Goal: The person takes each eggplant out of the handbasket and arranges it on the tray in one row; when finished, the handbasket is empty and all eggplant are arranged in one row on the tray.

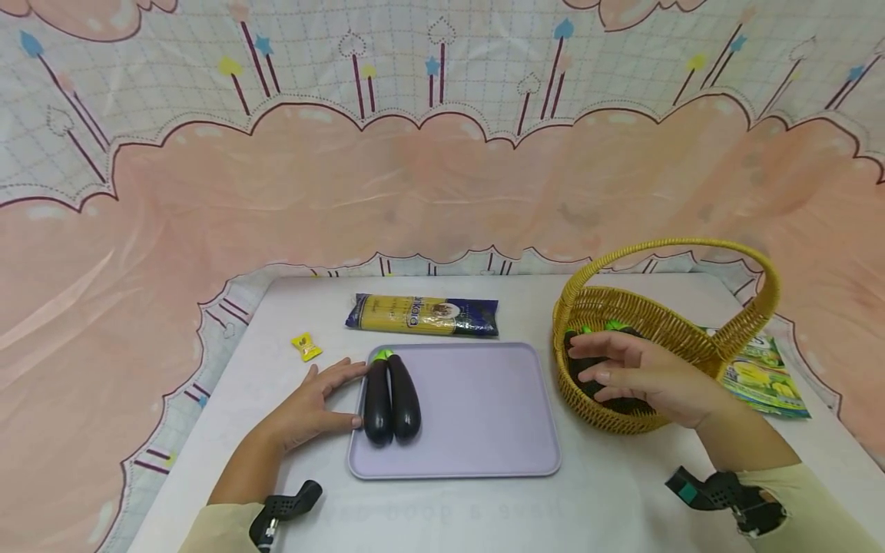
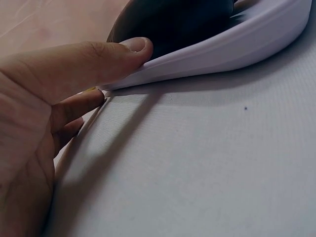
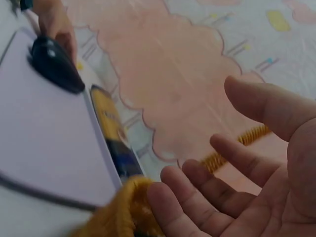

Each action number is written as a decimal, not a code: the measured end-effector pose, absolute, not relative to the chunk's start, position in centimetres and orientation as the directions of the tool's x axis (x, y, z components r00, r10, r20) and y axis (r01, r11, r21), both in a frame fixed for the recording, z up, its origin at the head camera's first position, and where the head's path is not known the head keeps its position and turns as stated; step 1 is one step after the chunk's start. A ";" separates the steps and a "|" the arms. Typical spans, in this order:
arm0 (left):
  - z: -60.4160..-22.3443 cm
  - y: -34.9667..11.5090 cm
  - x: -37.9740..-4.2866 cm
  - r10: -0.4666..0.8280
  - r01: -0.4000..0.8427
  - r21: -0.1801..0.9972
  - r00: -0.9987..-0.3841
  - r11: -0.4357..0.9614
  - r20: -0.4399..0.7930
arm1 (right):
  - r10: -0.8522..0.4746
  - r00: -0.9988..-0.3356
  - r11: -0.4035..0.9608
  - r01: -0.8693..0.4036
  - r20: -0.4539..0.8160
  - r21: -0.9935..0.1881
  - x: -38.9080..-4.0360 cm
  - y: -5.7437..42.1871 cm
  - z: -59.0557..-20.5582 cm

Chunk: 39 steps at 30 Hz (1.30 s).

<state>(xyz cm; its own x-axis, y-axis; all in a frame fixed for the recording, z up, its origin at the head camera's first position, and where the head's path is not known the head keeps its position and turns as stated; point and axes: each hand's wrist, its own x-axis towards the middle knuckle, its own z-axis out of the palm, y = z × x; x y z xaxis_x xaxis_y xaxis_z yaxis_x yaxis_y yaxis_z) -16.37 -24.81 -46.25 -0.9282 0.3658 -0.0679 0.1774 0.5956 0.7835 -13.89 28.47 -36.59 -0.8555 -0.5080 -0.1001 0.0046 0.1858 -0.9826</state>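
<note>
Facing a peach drape (image 1: 442, 192), we work at one white table (image 1: 601, 491); it bears one yellow-and-blue packet (image 1: 415, 315), one yellow sweet (image 1: 306, 346), one basket (image 1: 584, 411) of half-hidden eggplants (image 1: 583, 369) and one lilac tray (image 1: 484, 415) with two eggplants (image 1: 405, 399); our left hand (image 1: 311, 411), thumb and fingers spread, touches the tray's rim; our right hand (image 1: 657, 376), fingers parted, hovers above the basket.
</note>
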 end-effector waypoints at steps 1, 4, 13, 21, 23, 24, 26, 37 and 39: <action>-46.2 -24.8 -16.3 0.365 0.174 0.783 -0.928 0.597 -0.071 | -0.506 -0.857 0.191 -0.001 -0.097 -0.982 -14.1 29.0 -36.7; -46.1 -24.8 -16.3 0.356 0.160 0.782 -0.931 0.603 -0.085 | -0.493 -0.864 0.215 -0.009 -0.101 -0.976 -14.9 30.4 -36.9; -46.0 -24.6 -16.4 0.349 0.146 0.778 -0.932 0.611 -0.099 | -0.405 -0.902 0.314 0.017 -0.150 -0.949 -16.7 33.8 -37.2; -46.1 -24.7 -16.4 0.353 0.153 0.775 -0.931 0.613 -0.096 | -0.362 -0.915 0.405 0.020 -0.181 -0.914 -17.8 35.5 -37.1; -46.1 -24.7 -16.4 0.354 0.155 0.774 -0.930 0.614 -0.094 | -0.364 -0.912 0.438 0.010 -0.188 -0.899 -18.1 35.8 -36.9; -46.1 -24.7 -16.4 0.355 0.157 0.774 -0.930 0.614 -0.092 | -0.367 -0.911 0.459 0.000 -0.190 -0.889 -18.2 35.9 -36.8; -46.1 -24.7 -16.4 0.354 0.161 0.774 -0.931 0.613 -0.087 | -0.370 -0.908 0.497 -0.015 -0.196 -0.868 -18.5 36.1 -36.6; -46.0 -24.7 -16.2 0.359 0.160 0.779 -0.929 0.606 -0.089 | -0.330 -0.915 0.644 -0.038 -0.232 -0.764 -20.0 37.5 -36.4; -46.1 -24.8 -16.3 0.359 0.165 0.777 -0.929 0.608 -0.084 | -0.330 -0.915 0.655 -0.045 -0.232 -0.754 -20.2 37.9 -36.5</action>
<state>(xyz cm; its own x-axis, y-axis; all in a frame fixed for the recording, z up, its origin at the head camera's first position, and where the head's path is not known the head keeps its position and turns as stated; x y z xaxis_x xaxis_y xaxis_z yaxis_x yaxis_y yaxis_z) -16.27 -24.75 -46.11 -0.9294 0.3594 -0.0840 0.1649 0.6078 0.7768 -20.16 37.89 -36.49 -0.9150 -0.3300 -0.2322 -0.0448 0.6550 -0.7543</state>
